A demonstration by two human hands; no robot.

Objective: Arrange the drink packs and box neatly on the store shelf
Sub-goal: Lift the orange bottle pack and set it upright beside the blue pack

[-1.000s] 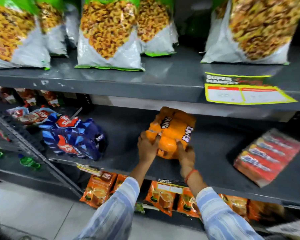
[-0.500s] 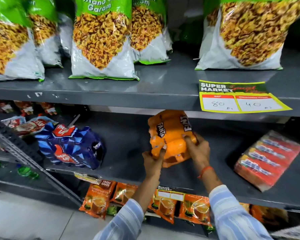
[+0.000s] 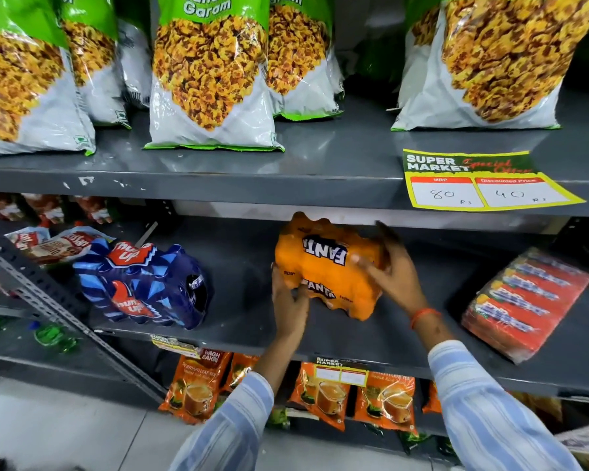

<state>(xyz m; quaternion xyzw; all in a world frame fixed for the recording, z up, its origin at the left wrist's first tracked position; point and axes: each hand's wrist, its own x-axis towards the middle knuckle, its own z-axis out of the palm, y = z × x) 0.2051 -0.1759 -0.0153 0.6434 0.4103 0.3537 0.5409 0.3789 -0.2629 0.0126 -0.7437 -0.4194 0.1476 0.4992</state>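
A: Nearest first?

B: Striped sleeves at the bottom edge, reaching up to the middle shelf [image 3: 238, 338]. Below its lip, tea pouches [image 3: 198, 389] hanging, not part of this step.

A: State of each hand?

B: Left hand [image 3: 288, 302] cupped under the near left corner of the orange drink pack [image 3: 327, 266], fingers closed on the wrap. Right hand [image 3: 390, 271] spread over the right end, thumb on top, gripping. Both holding the same pack.

A: Position of the pack?

B: Centre of the middle shelf, front edge tilted up, lettering partly upside down. Cannot tell whether the far edge touches the shelf.

A: Correct procedure from here?

B: Judged best: lower flat with both hands, square the long side to the shelf lip, label facing out. Keep grip on the ends, not the soft wrap between bottles; shrink film likely to stretch or slip. Mind the underside of the upper shelf [image 3: 286, 185] just above the pack.

A: Neighbours?

B: Blue drink pack [image 3: 143, 283] to the left, lying skewed, well apart. Red box [image 3: 524, 300] to the right, angled, near the lip. Both probably still to be straightened; leave room between them.

A: Farthest?

B: Snack bags [image 3: 211, 83] upright on the upper shelf, a price card [image 3: 483, 180] at its edge.
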